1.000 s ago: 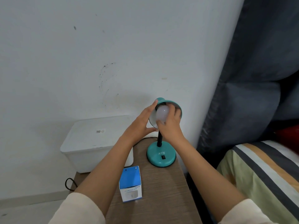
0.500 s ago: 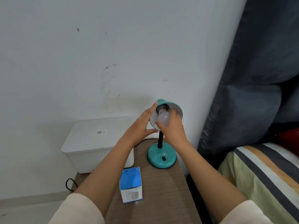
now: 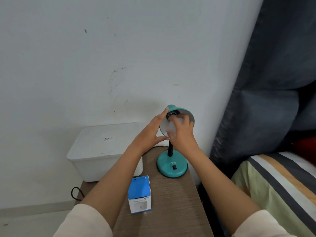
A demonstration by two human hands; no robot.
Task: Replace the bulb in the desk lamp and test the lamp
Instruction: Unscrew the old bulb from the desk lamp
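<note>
A second ago the bulb sat high in the teal shade with its neck hidden, and half a second ago its metal base showed just below the socket. Now it lies lower and nearer in the shade's mouth, and the dark threaded socket stands bare above it. The right hand, gripping the bulb, has dropped with it toward the near side, and its fingers are now blurred.
</note>
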